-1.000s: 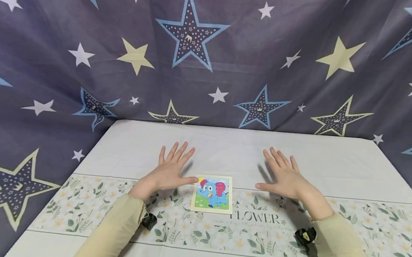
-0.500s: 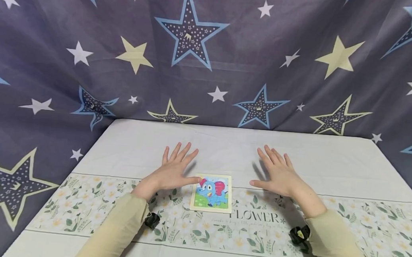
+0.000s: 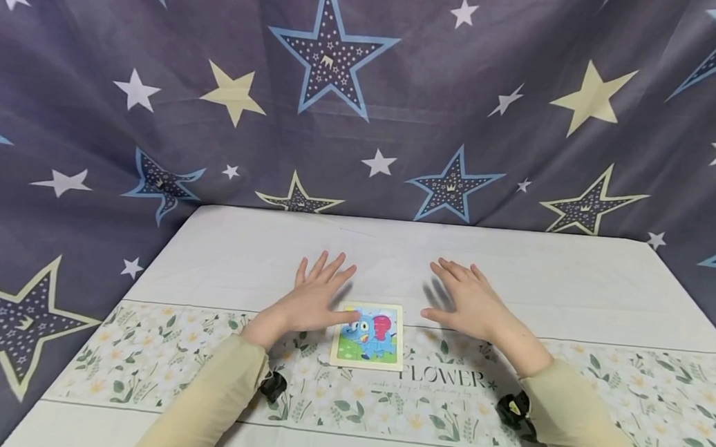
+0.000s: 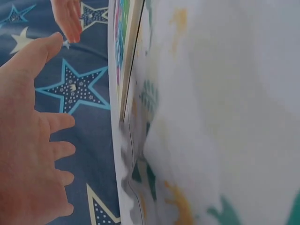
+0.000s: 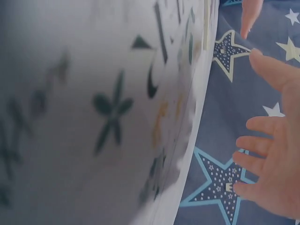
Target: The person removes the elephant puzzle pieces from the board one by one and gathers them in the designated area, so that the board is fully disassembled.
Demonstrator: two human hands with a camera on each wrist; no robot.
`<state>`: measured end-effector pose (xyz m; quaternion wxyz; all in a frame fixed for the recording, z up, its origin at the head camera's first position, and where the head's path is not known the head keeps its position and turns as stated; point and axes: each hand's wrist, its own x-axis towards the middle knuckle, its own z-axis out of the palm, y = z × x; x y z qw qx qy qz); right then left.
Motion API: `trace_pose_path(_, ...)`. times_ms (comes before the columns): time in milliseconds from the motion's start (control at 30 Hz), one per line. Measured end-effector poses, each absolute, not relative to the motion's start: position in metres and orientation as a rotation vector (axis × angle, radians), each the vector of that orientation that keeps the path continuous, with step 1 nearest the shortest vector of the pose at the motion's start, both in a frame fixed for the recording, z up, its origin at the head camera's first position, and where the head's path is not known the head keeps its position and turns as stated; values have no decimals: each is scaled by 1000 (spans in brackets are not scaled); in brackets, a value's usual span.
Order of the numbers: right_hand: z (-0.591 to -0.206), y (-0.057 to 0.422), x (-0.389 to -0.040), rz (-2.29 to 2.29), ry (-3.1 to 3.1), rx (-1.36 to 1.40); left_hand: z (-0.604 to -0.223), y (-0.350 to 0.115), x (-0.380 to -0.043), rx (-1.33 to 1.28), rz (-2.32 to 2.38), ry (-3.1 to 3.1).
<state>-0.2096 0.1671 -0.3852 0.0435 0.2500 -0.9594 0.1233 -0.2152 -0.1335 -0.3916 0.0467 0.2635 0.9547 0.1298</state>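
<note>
Cream-edged, the elephant puzzle [image 3: 366, 350] lay on the counter [image 3: 387, 250] between your left hand [image 3: 309, 303] and right hand [image 3: 469, 306], both empty with fingers uncurled, and your left thumb [image 3: 345, 317], had it dipped too low, might have nudged it askew.

Left hand [image 3: 307, 306] hides part of puzzle [image 3: 370, 342]; small print [image 3: 430, 389] unreadable.

Dark star-print backdrop [image 3: 416, 103] behind table, white tablecloth [image 3: 553, 279] on it, leafy floral band [image 3: 314, 407], "FLOWER" lettering [image 3: 443, 377] on band
</note>
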Motion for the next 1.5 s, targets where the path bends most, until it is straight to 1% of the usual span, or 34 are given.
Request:
trace_pose_path(467,-391,142,-209,352,-2833,920,-393,-121,-211,864,411,2900)
trace_pose_path(700,-395,127,-207,375,-2833,1019,-394,-113,-210,852,439,2901)
trace_pose_path(1167,-398,106,-205,447,-2924,1026,-391,-95,-207,898,581,2793)
trace_pose_path(1500,-396,100,-208,521,-2976,964,-391,-87,-206,902,472,2776)
